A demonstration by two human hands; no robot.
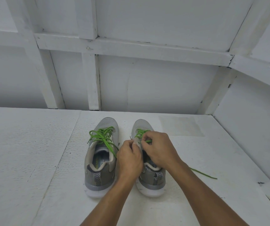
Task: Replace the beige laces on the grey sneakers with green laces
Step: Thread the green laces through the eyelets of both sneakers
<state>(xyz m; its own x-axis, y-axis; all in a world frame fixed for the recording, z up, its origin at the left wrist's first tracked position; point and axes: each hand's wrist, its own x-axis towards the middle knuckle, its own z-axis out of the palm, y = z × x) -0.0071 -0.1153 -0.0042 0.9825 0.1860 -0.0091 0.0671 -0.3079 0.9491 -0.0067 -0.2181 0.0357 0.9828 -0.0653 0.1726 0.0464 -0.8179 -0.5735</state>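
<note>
Two grey sneakers stand side by side, toes pointing away from me. The left sneaker [100,159] carries a green lace [102,136] threaded and tied in a loose bow. On the right sneaker [150,178] a green lace [140,133] runs through the front eyelets. My left hand [129,158] pinches the shoe's tongue and upper eyelet edge. My right hand [159,149] pinches the green lace near the top eyelets. A loose end of that lace [203,173] trails right across the floor. No beige laces are in view.
The sneakers rest on a white painted board surface [33,152]. A white panelled wall [131,79] rises behind it, and a side wall [253,136] closes in on the right.
</note>
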